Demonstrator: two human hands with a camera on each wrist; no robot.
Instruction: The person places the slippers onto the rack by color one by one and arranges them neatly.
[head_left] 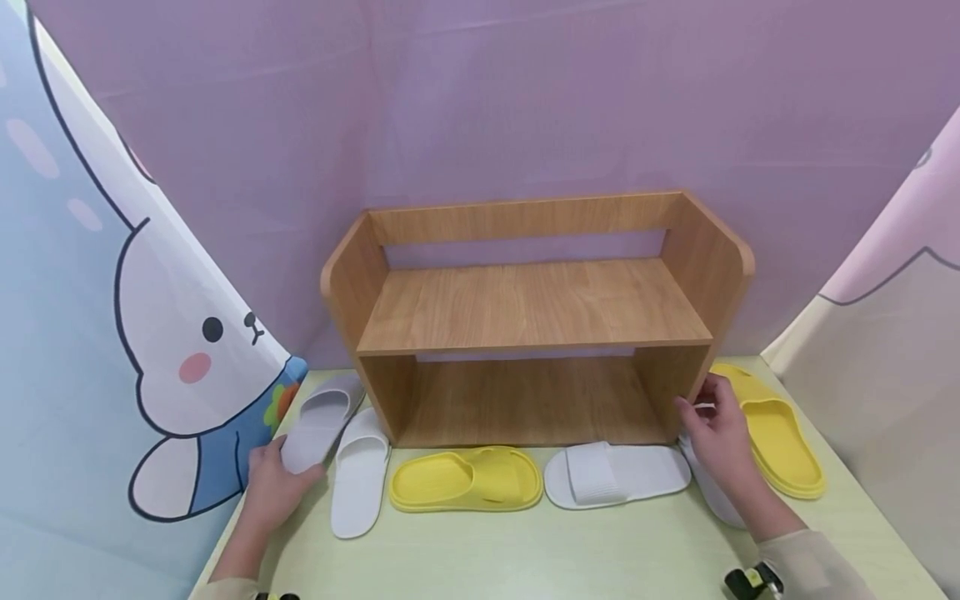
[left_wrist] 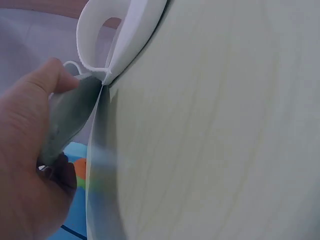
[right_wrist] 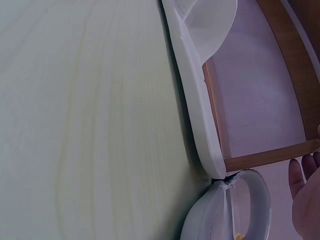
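One grey slipper [head_left: 309, 437] left of the rack [head_left: 532, 304] is gripped by its heel in the left hand [head_left: 276, 487], strap clear; fingers of the right hand [head_left: 722, 432] pinch the rack's side, perhaps steadying it.

Left fingers [left_wrist: 64, 174] partly hidden by slipper [left_wrist: 75, 109], shelf [right_wrist: 272, 156] cropped in right-wrist view

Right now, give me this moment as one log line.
left hand: holds leftmost slipper | right hand: grips rack, right side | front yellow slipper: on table
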